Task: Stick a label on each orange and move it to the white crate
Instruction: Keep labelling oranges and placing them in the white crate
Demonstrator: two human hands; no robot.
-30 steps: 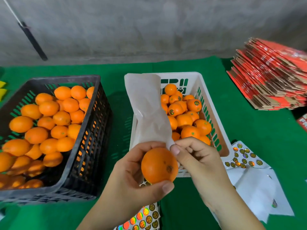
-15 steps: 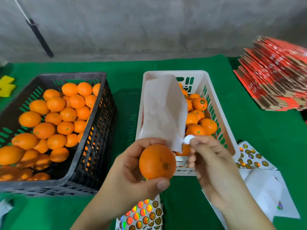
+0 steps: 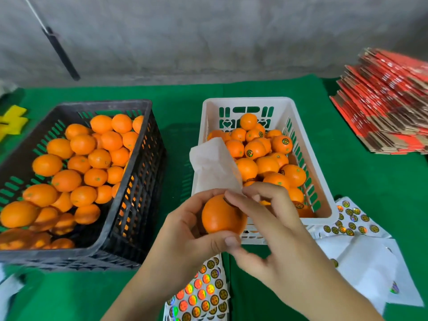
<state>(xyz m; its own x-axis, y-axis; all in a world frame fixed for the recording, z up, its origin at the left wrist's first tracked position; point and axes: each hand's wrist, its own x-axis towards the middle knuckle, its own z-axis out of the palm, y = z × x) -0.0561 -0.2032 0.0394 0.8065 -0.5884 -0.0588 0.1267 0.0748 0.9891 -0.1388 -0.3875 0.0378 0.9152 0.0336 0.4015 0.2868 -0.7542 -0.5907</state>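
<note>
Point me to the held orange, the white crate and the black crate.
held orange [image 3: 221, 215]: head view, its bare front skin.
white crate [image 3: 249, 101]: head view, its far rim.
black crate [image 3: 136, 200]: head view, its slotted right wall.

Bright orange fruit fills the black crate [image 3: 139, 181] at the left edge of the green cloth [image 3: 347, 181]. More orange in the white crate [image 3: 301, 107], several oranges there dotted with small round dark-and-gold labels [image 3: 285, 141]. The held orange [image 3: 220, 216] is plain orange, a dark label edge at its top. Sticker sheets [image 3: 203, 295] at the near edge shimmer holographic red, gold, green on white. Red-and-brown cardboard stack [image 3: 389, 100] at the right edge; a yellow shape [image 3: 11, 121] far left; grey wall [image 3: 208, 31] behind.
</note>
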